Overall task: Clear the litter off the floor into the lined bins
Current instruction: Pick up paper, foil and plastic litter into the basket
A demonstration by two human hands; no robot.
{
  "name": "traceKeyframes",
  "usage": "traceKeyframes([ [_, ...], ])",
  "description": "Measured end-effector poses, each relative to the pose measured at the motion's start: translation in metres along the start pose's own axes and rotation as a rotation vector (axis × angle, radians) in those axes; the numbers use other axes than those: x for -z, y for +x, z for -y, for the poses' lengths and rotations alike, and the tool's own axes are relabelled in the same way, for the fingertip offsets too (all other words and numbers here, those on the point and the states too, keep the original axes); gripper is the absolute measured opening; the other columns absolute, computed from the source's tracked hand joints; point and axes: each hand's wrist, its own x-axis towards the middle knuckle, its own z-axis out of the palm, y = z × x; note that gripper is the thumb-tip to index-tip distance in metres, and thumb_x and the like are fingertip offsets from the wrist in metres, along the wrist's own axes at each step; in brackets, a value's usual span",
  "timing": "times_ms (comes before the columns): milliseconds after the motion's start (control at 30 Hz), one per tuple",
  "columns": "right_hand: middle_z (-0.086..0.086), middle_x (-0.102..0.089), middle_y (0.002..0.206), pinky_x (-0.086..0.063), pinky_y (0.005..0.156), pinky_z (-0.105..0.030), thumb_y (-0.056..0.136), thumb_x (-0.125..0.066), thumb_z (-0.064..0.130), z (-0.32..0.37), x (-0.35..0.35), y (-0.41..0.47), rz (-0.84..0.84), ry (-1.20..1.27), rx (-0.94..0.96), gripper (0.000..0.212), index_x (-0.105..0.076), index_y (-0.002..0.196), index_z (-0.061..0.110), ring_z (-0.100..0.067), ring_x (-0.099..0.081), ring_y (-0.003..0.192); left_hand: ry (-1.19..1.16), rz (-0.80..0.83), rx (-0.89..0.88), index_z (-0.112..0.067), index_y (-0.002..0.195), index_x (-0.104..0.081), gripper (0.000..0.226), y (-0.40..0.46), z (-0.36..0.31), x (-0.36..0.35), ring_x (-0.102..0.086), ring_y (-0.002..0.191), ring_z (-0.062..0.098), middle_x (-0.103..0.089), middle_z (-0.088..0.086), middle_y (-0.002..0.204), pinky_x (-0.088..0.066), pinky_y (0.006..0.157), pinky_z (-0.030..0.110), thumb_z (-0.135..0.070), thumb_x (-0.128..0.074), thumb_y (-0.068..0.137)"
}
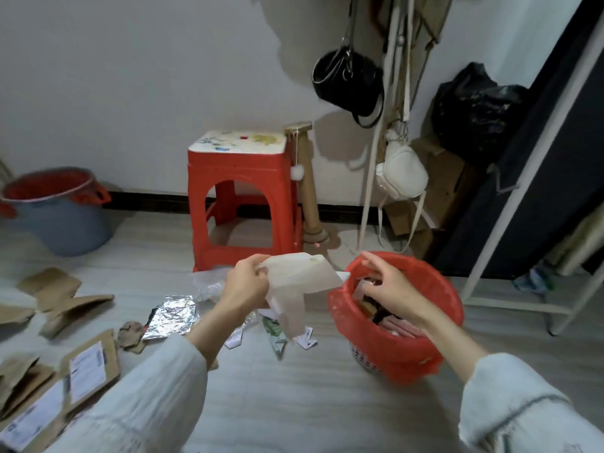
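My left hand (245,286) grips a pale, flattened paper carton (297,282) in the air just left of a small basket bin lined with a red bag (434,308). Above that bin's mouth hovers my right hand (390,289), fingers loosely curled over the wrappers and boxes packed inside, holding nothing that I can see. Litter lies on the floor to the left: a crumpled foil wrapper (173,317), a green and white packet (276,335), torn white paper (305,338), clear plastic (207,282) and several pieces of brown cardboard (88,361).
A second bin, grey with a red liner (55,210), stands at the far left by the wall. A red plastic stool (242,197) and a cardboard cat post (309,191) stand behind the litter. Bags hang at the right, beside boxes and a white rack (510,256).
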Motion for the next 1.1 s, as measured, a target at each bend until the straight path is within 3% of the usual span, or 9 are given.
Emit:
traceKeyframes([
  [133, 0.007, -0.04, 0.142, -0.03, 0.108, -0.029, 0.084, -0.066, 0.027, 0.022, -0.018, -0.049, 0.118, -0.365, 0.217, 0.072, -0.029, 0.145, 0.028, -0.014, -0.033, 0.134, -0.176, 0.066, 0.114, -0.01, 0.114, -0.061, 0.033, -0.029, -0.008, 0.013, -0.062, 0.072, 0.021, -0.063, 0.011, 0.094, -0.055, 0.049, 0.027, -0.004, -0.037, 0.094],
  [233, -0.001, -0.06, 0.115, -0.043, 0.086, -0.033, 0.082, -0.063, 0.046, 0.038, -0.017, -0.06, -0.01, -0.316, 0.219, 0.044, -0.057, 0.117, 0.019, -0.02, -0.054, 0.11, -0.247, 0.145, 0.087, -0.008, 0.112, -0.062, 0.027, -0.05, -0.019, 0.023, -0.063, 0.07, 0.02, -0.063, 0.008, 0.086, -0.056, 0.051, 0.027, -0.007, -0.043, 0.093],
  [300, -0.005, -0.066, 0.097, -0.048, 0.075, -0.039, 0.081, -0.056, 0.055, 0.046, -0.017, -0.065, -0.058, -0.301, 0.193, 0.046, -0.059, 0.103, 0.014, -0.025, -0.06, 0.092, -0.341, 0.192, 0.068, -0.006, 0.113, -0.062, 0.024, -0.061, -0.026, 0.03, -0.065, 0.065, 0.019, -0.064, 0.007, 0.084, -0.055, 0.051, 0.027, -0.011, -0.049, 0.093],
  [467, -0.007, -0.068, 0.104, -0.051, 0.085, -0.044, 0.091, -0.058, 0.025, 0.056, -0.019, -0.07, -0.235, 0.003, 0.222, 0.023, -0.06, 0.109, 0.012, -0.023, -0.064, 0.095, -0.765, 0.365, 0.161, -0.016, 0.133, -0.043, 0.041, -0.072, -0.03, 0.042, -0.065, 0.098, 0.029, -0.057, 0.014, 0.121, -0.06, 0.068, 0.036, -0.034, -0.047, 0.096],
  [633, -0.002, -0.07, 0.094, -0.056, 0.066, -0.021, 0.091, -0.056, 0.008, 0.071, -0.018, -0.08, -0.091, 0.475, 0.209, 0.016, -0.062, 0.105, 0.011, -0.005, -0.069, 0.073, -0.225, 0.356, -0.199, -0.032, 0.135, -0.044, 0.046, -0.07, -0.017, 0.044, -0.06, 0.102, 0.01, -0.058, -0.003, 0.124, -0.052, 0.079, 0.022, -0.023, -0.056, 0.092],
  [733, 0.001, -0.069, 0.078, -0.047, 0.048, -0.011, 0.09, -0.057, 0.01, 0.077, -0.022, -0.082, -0.089, 0.506, 0.186, 0.013, -0.064, 0.1, 0.006, 0.002, -0.063, 0.055, -0.293, 0.515, -0.173, -0.033, 0.125, -0.052, 0.043, -0.067, -0.015, 0.044, -0.064, 0.102, 0.01, -0.066, -0.006, 0.114, -0.051, 0.083, 0.024, -0.027, -0.065, 0.084],
  [900, 0.01, -0.054, 0.042, -0.037, 0.042, -0.013, 0.099, -0.036, 0.036, 0.093, -0.028, -0.081, 0.015, 0.67, 0.055, 0.043, -0.063, 0.076, 0.011, -0.001, -0.05, 0.041, -0.277, 0.163, -0.12, -0.022, 0.092, -0.06, 0.02, -0.058, -0.019, 0.035, -0.067, 0.086, 0.014, -0.069, -0.004, 0.093, -0.055, 0.075, 0.032, -0.028, -0.072, 0.078],
  [967, 0.007, -0.063, 0.053, -0.045, 0.053, -0.019, 0.097, -0.03, 0.046, 0.097, -0.031, -0.08, 0.159, 0.711, 0.038, 0.055, -0.068, 0.095, 0.007, -0.002, -0.059, 0.051, -0.324, 0.045, -0.078, -0.016, 0.093, -0.06, 0.026, -0.053, -0.017, 0.034, -0.066, 0.084, 0.017, -0.068, 0.0, 0.092, -0.055, 0.073, 0.036, -0.031, -0.073, 0.077],
  [1100, -0.006, -0.072, 0.1, -0.055, 0.087, -0.039, 0.085, -0.065, 0.027, 0.097, -0.045, -0.079, 0.184, 0.398, 0.024, 0.033, -0.062, 0.112, 0.008, -0.019, -0.07, 0.092, -0.238, -0.242, -0.031, -0.01, 0.096, -0.055, 0.043, -0.052, -0.017, 0.027, -0.061, 0.087, 0.023, -0.06, -0.001, 0.086, -0.047, 0.069, 0.033, -0.044, -0.071, 0.075],
])
